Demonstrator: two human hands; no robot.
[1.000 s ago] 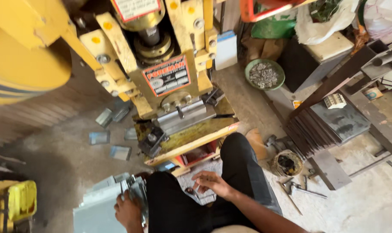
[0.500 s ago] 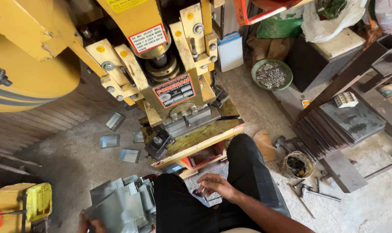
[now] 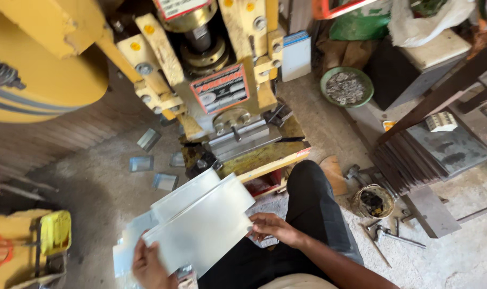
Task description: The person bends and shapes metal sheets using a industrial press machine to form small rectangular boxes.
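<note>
Left hand (image 3: pixel 149 265) fingers grip metal sheets (image 3: pixel 200 225) at lower edge; right hand (image 3: pixel 273 229) fingers pinch right edge, below yellow press (image 3: pixel 216 80).

Ahead of me stands a yellow metal power press (image 3: pixel 211 80) with a big yellow flywheel guard (image 3: pixel 34 59) on its left. Small cut metal blanks (image 3: pixel 141 163) lie scattered on the grey concrete floor (image 3: pixel 93 192). I see a green round bowl of metal scraps (image 3: pixel 346 86), dark stacked steel plates (image 3: pixel 447 147) and loose wrenches (image 3: pixel 385 233).
</note>
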